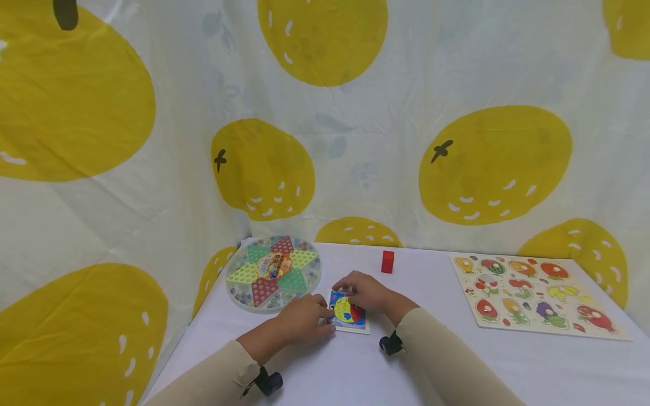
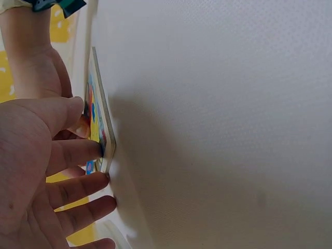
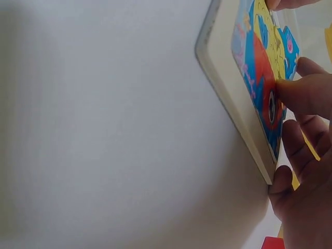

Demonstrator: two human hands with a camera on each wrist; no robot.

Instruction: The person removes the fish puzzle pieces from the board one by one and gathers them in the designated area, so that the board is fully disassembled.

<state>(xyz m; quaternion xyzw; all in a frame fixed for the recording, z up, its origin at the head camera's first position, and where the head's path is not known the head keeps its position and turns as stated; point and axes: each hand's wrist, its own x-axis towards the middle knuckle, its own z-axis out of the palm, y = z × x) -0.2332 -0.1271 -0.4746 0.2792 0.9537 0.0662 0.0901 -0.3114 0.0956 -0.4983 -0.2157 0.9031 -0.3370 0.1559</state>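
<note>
A small jigsaw puzzle (image 1: 350, 321) in a pale-rimmed tray lies on the white table between my hands. Its picture shows yellow and red shapes on blue. My left hand (image 1: 304, 318) is at its left side. In the left wrist view the fingers are fairly straight, the index fingertip (image 2: 96, 149) on the puzzle and the middle fingertip at its edge. My right hand (image 1: 369, 290) arches over the far right part. The right wrist view shows its thumb (image 3: 303, 94) on the picture and curled fingers along the tray's edge. One blue piece (image 3: 289, 47) there appears tilted up.
A round Chinese checkers board (image 1: 264, 287) lies to the left of the puzzle. Behind the puzzle stands a red block (image 1: 387, 262). A wooden fruit-and-vegetable peg puzzle (image 1: 538, 293) lies at the right. A curtain (image 1: 365, 169) with yellow fruit prints hangs behind the table.
</note>
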